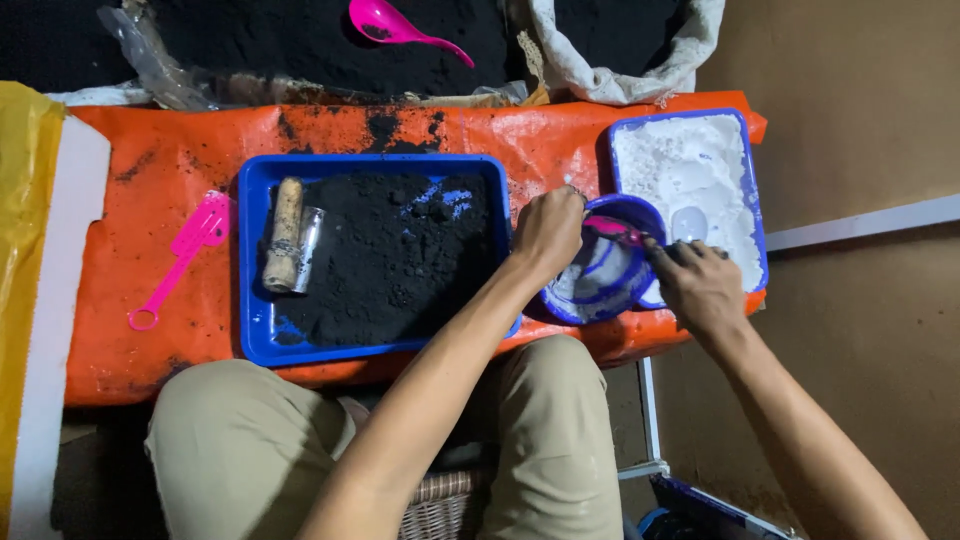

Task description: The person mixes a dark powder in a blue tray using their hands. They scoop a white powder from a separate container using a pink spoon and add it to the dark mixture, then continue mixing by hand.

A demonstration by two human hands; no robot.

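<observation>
My left hand (547, 231) grips the rim of a round blue bowl (603, 283) smeared with white powder, tilted between two trays. My right hand (697, 283) holds a pink spoon (612, 229) whose tip reaches into the bowl. Behind the right hand a blue tray (752, 190) holds white powder, with a small clear glass (689, 222) standing in it. To the left, a larger blue tray (252, 260) is filled with black powder; a wooden stick (285, 234) and a clear tube (309, 246) lie in its left side.
An orange tarp (150, 180) covers the table. A pink spatula (180, 256) lies on it at the left. A sack of black powder (300, 40) with a pink scoop (395, 25) sits at the back. My knees (240, 440) are below the table edge.
</observation>
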